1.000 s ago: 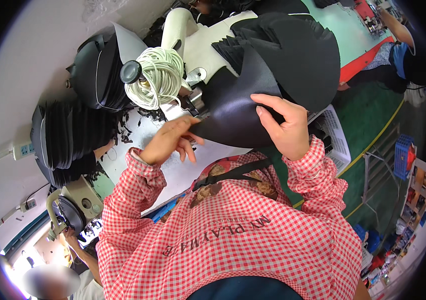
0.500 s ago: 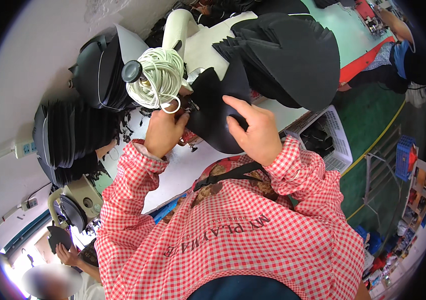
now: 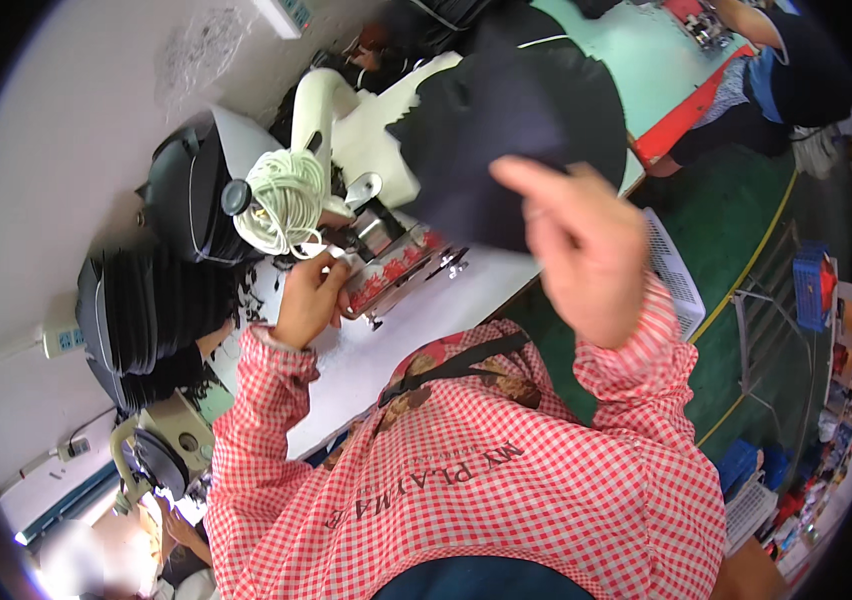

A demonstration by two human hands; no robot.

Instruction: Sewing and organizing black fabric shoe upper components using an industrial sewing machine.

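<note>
My left hand is closed in a pinch at the left end of a sewing machine's red-patterned bed. A white cord comes down to its fingertips from a coil hanging beside the machine; what lies between the fingers is hidden. Smeared by motion, my right hand is raised to the right of the machine. Its fingers grip a thin black panel, also blurred, in front of a pile of similar black panels.
The machine's cream arm rises behind the coil. Bundles of black curved panels stand on the left by the wall. A white plastic basket stands right of the table. Other people work at far right and lower left.
My right hand has lifted the black panel off the machine and carried it up and right towards the pile, uncovering the bed. My left hand stays near the white cord. The view has shifted.
</note>
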